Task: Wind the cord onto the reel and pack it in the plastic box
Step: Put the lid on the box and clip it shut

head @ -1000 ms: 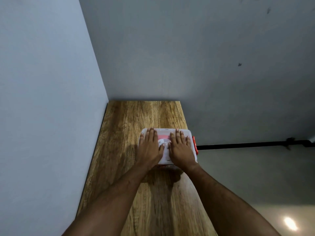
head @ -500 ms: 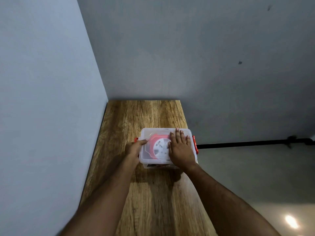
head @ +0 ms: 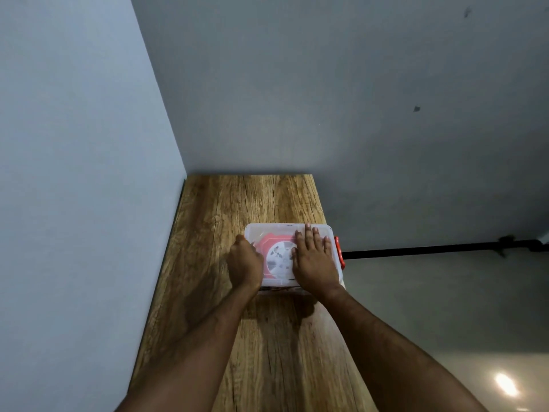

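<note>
A clear plastic box (head: 276,230) with its lid on stands on the wooden table (head: 237,203). Through the lid I see a red and white reel (head: 277,258) lying flat inside. My right hand (head: 313,260) rests flat on the right half of the lid, fingers spread. My left hand (head: 245,264) is curled over the box's left end, covering the latch there, and whether it grips it is hidden. A red latch (head: 339,255) shows on the box's right end.
The table is narrow, with a grey wall along its left side and another wall at its far end. Its right edge drops to the floor, where a black bar (head: 430,251) runs along. The box sits close to that right edge.
My left hand has slid off the lid top to the box's left end and curled over it, uncovering the reel under the lid. My right hand has stayed flat on the lid.
</note>
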A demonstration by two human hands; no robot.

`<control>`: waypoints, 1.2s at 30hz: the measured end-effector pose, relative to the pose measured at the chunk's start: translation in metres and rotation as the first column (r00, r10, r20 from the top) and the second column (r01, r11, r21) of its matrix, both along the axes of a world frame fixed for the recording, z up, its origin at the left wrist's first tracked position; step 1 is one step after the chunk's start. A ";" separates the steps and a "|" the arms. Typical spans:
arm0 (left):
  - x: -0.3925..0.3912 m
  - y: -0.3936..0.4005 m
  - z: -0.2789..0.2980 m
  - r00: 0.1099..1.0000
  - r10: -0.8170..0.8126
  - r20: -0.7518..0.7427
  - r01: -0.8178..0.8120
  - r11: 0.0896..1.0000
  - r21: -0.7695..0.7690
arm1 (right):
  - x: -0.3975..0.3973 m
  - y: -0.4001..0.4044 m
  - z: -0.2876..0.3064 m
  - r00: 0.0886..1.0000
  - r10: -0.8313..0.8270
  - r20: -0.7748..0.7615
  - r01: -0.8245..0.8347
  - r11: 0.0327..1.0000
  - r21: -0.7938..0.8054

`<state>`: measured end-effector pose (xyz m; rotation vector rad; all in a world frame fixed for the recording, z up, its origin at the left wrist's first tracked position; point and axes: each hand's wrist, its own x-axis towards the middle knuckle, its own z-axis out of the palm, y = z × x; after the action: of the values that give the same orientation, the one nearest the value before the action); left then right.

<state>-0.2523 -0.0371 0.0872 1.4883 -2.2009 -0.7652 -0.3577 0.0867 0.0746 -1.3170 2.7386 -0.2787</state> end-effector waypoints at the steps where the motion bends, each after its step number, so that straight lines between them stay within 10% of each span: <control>1: 0.000 0.001 -0.003 0.999 -0.023 0.048 0.024 0.999 -0.031 | 0.000 0.000 0.000 1.000 0.000 -0.001 0.000 1.000 -0.001; 9: 0.005 -0.006 -0.016 0.757 -0.362 0.544 0.566 0.779 -0.269 | -0.001 0.000 -0.002 0.999 0.011 -0.037 -0.011 1.000 0.004; 17: 0.006 -0.006 -0.011 0.717 -0.395 0.575 0.591 0.781 -0.200 | -0.002 -0.001 0.002 1.000 0.023 -0.008 -0.023 0.999 0.029; 23: 0.014 -0.012 -0.008 0.921 -0.386 0.056 0.388 0.922 -0.016 | -0.011 0.013 0.010 0.984 -0.159 -0.076 0.145 0.977 -0.157; 26: 0.020 -0.022 -0.014 0.957 -0.133 -0.259 0.207 0.936 0.285 | -0.024 0.029 0.007 0.934 -0.301 0.195 0.348 0.890 -0.294; 31: 0.027 -0.023 -0.018 0.886 0.269 -0.378 0.085 0.707 0.702 | -0.034 0.042 -0.004 0.431 -0.121 0.894 0.736 0.620 -0.271; 36: 0.022 -0.020 -0.005 0.858 0.303 -0.414 0.142 0.636 0.759 | -0.041 0.038 -0.012 0.375 -0.062 0.925 0.752 0.603 -0.264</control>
<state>-0.2303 -0.0569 0.0817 1.4386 -1.3970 -1.9961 -0.3985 0.1246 0.0627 -0.1364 1.9570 -1.6174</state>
